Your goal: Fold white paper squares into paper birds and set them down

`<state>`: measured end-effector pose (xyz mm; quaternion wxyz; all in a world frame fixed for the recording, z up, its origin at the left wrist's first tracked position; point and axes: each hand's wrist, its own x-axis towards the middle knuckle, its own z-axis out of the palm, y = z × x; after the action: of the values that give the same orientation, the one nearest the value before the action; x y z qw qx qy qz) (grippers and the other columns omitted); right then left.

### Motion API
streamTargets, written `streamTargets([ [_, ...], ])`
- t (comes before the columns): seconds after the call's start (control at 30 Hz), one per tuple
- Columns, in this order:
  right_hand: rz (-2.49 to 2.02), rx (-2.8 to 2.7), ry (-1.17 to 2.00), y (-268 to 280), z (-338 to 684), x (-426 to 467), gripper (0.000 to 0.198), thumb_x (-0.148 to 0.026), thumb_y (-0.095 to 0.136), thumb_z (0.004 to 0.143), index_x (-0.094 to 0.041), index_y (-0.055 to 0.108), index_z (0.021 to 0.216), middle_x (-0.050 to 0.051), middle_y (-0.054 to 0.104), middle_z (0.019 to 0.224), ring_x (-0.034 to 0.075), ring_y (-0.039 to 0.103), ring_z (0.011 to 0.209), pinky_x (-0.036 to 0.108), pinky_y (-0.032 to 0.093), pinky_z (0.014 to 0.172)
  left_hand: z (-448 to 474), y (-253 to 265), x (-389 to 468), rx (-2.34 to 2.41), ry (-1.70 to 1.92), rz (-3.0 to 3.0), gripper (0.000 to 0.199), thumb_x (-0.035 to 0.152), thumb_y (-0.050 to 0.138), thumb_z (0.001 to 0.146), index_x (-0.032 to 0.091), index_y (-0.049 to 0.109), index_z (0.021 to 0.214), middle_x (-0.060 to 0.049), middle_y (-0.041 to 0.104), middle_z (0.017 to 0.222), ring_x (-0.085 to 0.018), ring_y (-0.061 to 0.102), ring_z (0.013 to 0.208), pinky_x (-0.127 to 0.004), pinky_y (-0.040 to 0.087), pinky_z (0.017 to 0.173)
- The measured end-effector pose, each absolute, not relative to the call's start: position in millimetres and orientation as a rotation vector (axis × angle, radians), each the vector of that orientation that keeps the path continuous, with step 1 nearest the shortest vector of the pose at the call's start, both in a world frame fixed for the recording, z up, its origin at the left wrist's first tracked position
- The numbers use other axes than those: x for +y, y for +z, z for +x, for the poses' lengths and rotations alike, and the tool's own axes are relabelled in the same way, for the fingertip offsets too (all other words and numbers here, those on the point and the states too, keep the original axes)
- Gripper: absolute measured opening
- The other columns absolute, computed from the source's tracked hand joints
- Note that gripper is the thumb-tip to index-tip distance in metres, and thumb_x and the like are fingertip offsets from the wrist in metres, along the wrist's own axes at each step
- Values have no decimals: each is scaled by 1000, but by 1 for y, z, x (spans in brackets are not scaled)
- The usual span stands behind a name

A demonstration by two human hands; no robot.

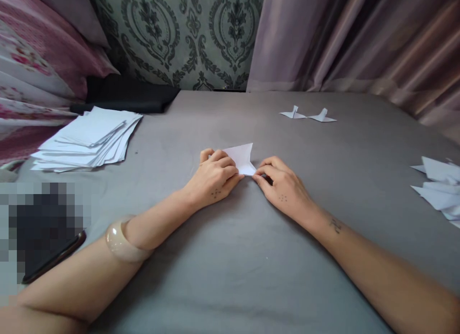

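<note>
A small folded sheet of white paper (241,157) lies low over the grey cloth in front of me, with a pointed corner facing up and away. My left hand (220,172) is closed over its left part, the thumb along the near edge. The fingers cover that side of the paper. At its lower right corner my right hand (279,181) pinches the tip between thumb and fingers. A pale bangle (124,240) circles my left forearm.
A stack of white paper sheets (89,137) lies at the left, near a folded black cloth (132,97). Two small folded paper birds (322,115) stand at the far right of centre. More folded paper pieces (440,185) lie at the right edge. Curtains (305,37) hang behind.
</note>
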<state>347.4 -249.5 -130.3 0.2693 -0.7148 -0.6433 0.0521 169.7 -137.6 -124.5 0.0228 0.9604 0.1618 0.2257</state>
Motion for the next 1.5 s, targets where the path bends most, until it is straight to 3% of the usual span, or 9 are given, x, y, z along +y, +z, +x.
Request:
streamTargets([
  [0.27,-1975,-1601,199,-132,345,-242,9,-24,56,86,-20,60,79,3,62,100,14,59,76,30,45,70,183,-128,-136,773,677,2803,20,32,55,91,20,66,81,-3,72,83,-21,60,89,-42,30,88],
  [0.37,-1996,-1619,152,-134,344,-240,8,-23,56,86,-20,57,78,4,60,96,15,59,76,30,45,68,187,-128,-135,835,637,2734,13,30,58,88,21,65,90,-3,72,84,-23,60,90,-43,30,88],
  [0.7,-1835,-1728,323,-130,366,-238,3,-19,55,85,-20,57,83,3,59,96,12,56,70,28,45,67,190,-131,-133,851,572,2683,15,31,56,86,21,64,96,-3,71,88,-22,59,88,-44,30,88],
  [0.87,-1801,-1620,291,-129,366,-236,11,-11,54,78,-20,59,80,0,59,81,11,54,63,26,44,62,191,-131,-131,848,525,2670,17,30,55,86,21,64,97,-4,70,89,-23,59,89,-44,30,88],
  [1.03,-1624,-1670,104,-131,349,-240,25,-1,45,78,-19,61,84,3,64,86,14,58,74,27,45,70,192,-133,-131,837,544,2673,18,28,55,85,21,61,101,-4,70,90,-23,59,91,-44,31,89],
  [1.2,-1693,-1872,102,-133,343,-247,32,1,42,81,-19,64,93,7,67,95,20,59,91,33,46,80,186,-126,-131,827,539,2550,35,28,59,81,21,53,115,-3,68,93,-21,60,91,-46,31,95],
  [1.37,-1738,-1926,28,-135,343,-251,30,-1,43,83,-18,66,94,9,64,99,21,58,91,35,47,80,174,-120,-124,771,487,2576,26,15,53,70,21,61,94,-2,65,87,-23,57,94,-44,32,93],
  [1.5,-1727,-1959,5,-134,342,-251,32,-1,42,84,-18,66,97,10,63,99,22,56,90,36,47,79,171,-123,-120,702,529,2676,21,12,49,73,20,63,88,-4,67,87,-24,55,95,-45,32,91],
])
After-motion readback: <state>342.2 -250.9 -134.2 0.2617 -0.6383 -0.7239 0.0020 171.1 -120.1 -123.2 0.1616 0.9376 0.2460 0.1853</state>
